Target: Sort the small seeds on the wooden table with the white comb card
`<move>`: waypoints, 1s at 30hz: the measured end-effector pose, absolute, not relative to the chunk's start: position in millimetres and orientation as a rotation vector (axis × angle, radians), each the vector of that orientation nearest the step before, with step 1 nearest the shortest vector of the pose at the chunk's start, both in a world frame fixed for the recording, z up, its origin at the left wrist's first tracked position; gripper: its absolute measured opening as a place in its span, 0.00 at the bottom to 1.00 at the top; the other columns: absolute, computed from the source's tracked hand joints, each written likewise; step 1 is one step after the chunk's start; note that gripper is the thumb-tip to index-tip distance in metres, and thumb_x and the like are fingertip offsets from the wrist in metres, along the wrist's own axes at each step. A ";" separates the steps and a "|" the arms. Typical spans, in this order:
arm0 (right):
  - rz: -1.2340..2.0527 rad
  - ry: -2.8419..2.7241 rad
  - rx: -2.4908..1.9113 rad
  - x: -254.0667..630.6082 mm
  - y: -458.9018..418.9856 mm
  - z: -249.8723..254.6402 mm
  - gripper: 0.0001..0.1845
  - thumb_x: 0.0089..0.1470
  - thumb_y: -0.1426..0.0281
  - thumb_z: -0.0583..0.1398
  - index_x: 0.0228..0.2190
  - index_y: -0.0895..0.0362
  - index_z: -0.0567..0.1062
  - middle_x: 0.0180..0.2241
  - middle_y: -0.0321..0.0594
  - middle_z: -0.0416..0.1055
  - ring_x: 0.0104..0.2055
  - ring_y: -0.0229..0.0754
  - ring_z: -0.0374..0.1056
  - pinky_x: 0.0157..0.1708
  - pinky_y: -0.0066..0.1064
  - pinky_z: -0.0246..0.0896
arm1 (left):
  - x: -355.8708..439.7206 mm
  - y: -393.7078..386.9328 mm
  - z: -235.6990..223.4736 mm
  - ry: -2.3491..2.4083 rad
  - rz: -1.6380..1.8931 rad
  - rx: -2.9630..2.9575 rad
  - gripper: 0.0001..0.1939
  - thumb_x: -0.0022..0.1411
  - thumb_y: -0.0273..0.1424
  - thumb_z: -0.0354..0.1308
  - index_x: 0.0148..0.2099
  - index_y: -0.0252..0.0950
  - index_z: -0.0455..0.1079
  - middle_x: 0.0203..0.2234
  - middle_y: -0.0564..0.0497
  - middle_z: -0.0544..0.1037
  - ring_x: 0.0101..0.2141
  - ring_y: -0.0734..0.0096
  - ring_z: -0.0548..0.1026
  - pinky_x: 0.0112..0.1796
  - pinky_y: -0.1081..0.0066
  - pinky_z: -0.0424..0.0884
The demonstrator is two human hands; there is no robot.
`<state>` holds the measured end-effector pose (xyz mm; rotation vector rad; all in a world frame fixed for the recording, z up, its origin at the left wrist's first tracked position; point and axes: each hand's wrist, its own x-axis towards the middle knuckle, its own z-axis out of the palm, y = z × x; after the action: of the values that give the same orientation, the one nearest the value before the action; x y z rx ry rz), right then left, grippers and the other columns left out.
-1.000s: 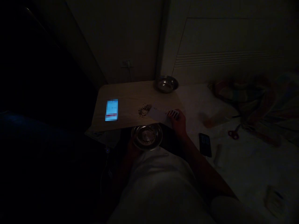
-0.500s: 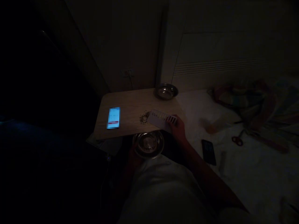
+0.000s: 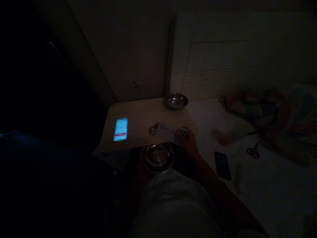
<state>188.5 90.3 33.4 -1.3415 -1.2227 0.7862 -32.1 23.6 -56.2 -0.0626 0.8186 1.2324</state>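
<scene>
In dim light, my right hand [image 3: 186,137] is closed on the right end of a flat white slotted card [image 3: 166,133]. The card's left end lies against a small heap of dark bits [image 3: 153,129] on the wooden tabletop [image 3: 136,114]. Just below the table's front edge, my left hand [image 3: 145,167] grips the left rim of a shiny metal bowl [image 3: 158,157]. Some small specks seem to lie in that bowl. The fingers of my left hand are mostly lost in shadow.
A second metal bowl [image 3: 176,101] stands at the table's back right corner. On the left a lit phone [image 3: 121,129] lies on the tabletop. The white bed at right holds a dark phone [image 3: 222,165], red-handled scissors [image 3: 253,152] and bundled cloth [image 3: 257,102]. A wall socket [image 3: 136,81] has a plug in it.
The whole view has shifted slightly, so everything sits a little lower. The card lies a bit flatter beside the dark bits; both hands keep their grips.
</scene>
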 end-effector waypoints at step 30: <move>0.833 -1.250 -1.296 188.7 93.5 23.5 0.11 0.44 0.62 0.62 0.30 0.55 0.71 0.28 0.34 0.70 0.30 0.39 0.63 0.30 0.30 0.58 | -29.7 25.2 -61.6 0.819 1.209 -0.050 0.19 0.56 0.34 0.55 0.49 0.34 0.72 0.44 0.43 0.79 0.54 0.51 0.69 0.56 0.51 0.59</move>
<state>188.7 93.5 23.5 -1.2959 -1.2497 0.8331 -29.7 25.2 -61.6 -0.0498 0.8189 1.2092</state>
